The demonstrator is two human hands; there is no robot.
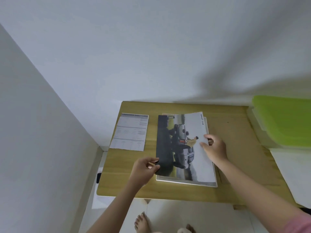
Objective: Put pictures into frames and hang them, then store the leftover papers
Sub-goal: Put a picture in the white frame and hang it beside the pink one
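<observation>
A: Where is the car picture [182, 147]?

B: It lies near the middle of the wooden desk [235, 148], on top of a pale frame [186, 182] whose edge shows along the 6 o'clock side. The words "SMART CAR" run along its edge at 1 o'clock.

A: And the hands?

B: The left hand [144, 170] pinches the picture's dark edge at about 7 o'clock, thumb above and fingers [155, 169] curled beneath. The right hand [213, 147] grasps the white edge at 3 o'clock, thumb on top of the sheet, and that edge looks slightly lifted.

A: Anything else on the desk?

B: A printed sheet [130, 132] with tables lies flat at 9 o'clock of the picture, just apart from it. At 3 o'clock, well apart, a green plastic folder [284, 121] sits on a pile of white papers [292, 174]. Bare feet [142, 222] show on the floor at 6 o'clock.
</observation>
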